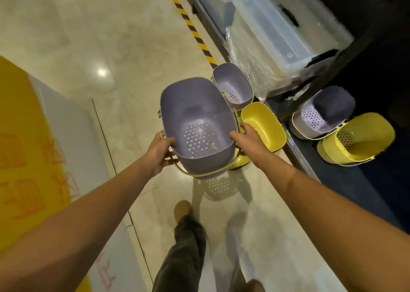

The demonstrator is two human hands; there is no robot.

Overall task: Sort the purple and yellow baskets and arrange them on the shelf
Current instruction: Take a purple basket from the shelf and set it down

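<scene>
Both hands grip the purple basket (197, 125) mid-air over the floor, left hand (159, 151) and right hand (245, 136) clamped on opposite rims. Best carry it level, right toward the shelf (310, 158), beside the purple one (321, 114) there.

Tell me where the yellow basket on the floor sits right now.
In the head view, the yellow basket stands right of centre on the floor, just beyond the right hand, between the held purple basket and the shelf edge.
</scene>
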